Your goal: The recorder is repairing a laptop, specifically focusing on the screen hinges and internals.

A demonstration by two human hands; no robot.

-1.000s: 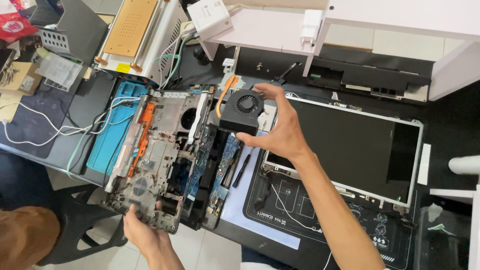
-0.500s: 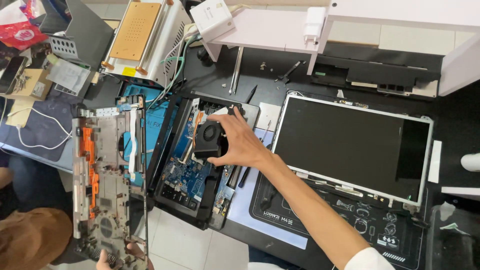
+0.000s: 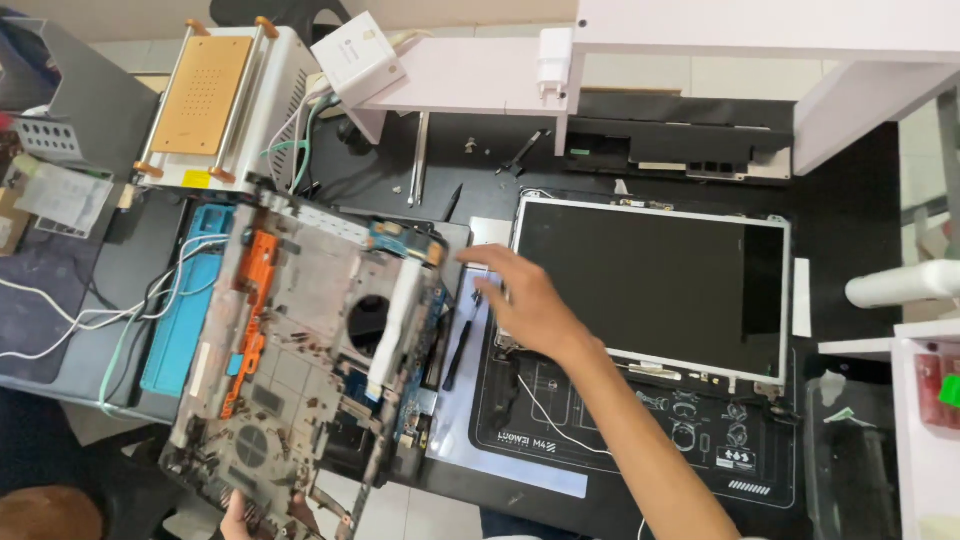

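Note:
A grey laptop bottom case (image 3: 300, 340) with orange parts and a round fan opening lies tilted over the blue motherboard (image 3: 412, 400). My left hand (image 3: 238, 516) grips the case at its near edge, and only the fingers show. Beside the case's right edge hovers my right hand (image 3: 522, 300), fingers spread and empty, fingertips close to the case's upper right corner. A laptop screen panel (image 3: 650, 290) lies face up just right of that hand. The fan is not visible.
A black work mat (image 3: 640, 440) lies under the screen and a black pry tool (image 3: 458, 355) beside the motherboard. At the left are a blue mat (image 3: 180, 330) and white cables (image 3: 60, 330). Behind stand a heating machine with an orange plate (image 3: 205, 95) and a white shelf (image 3: 480, 75).
The bottom case, held up to the left before, has swung back over the motherboard. My right hand has let go of the black fan and moved right.

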